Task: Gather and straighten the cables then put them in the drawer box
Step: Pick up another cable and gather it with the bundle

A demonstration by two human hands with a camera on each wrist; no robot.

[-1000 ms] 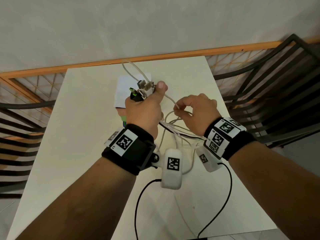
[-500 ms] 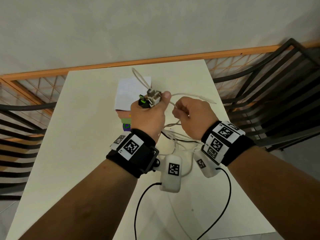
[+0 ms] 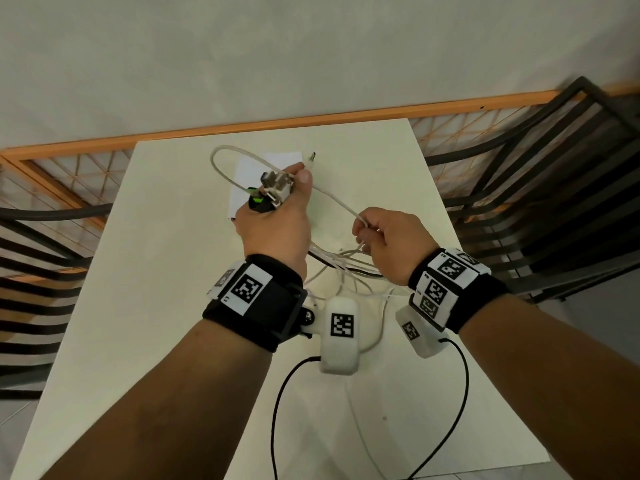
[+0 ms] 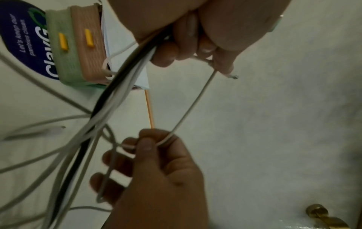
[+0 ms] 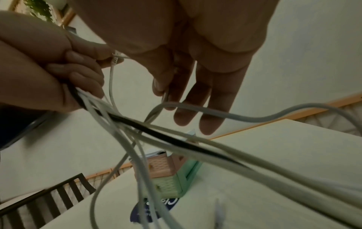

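Observation:
My left hand point(image 3: 292, 190) is raised over the white table point(image 3: 145, 306) and grips a bundle of cable plugs point(image 3: 275, 188), white cables and one black one point(image 4: 109, 96). One white cable point(image 3: 341, 202) runs taut from my left thumb to my right hand point(image 3: 362, 230), which pinches it between thumb and forefinger point(image 4: 145, 144); the other fingers point(image 5: 207, 108) are stretched out. A loose plug end point(image 3: 311, 161) sticks out past the left thumb. The green and tan drawer box point(image 4: 78, 46) with yellow handles stands under the left hand, mostly hidden in the head view.
Slack cable loops point(image 3: 346, 271) lie on the table between my wrists. A blue round mat point(image 4: 19, 38) sits under the box. Black slatted chairs point(image 3: 554, 185) flank the table on both sides, with an orange rail point(image 3: 311, 121) and wall behind. A brass object point(image 4: 323, 215) lies nearby.
My hands have drawn apart: the left rose forward, the right slid right and back along the white cable, which is now stretched between them with its plug end free.

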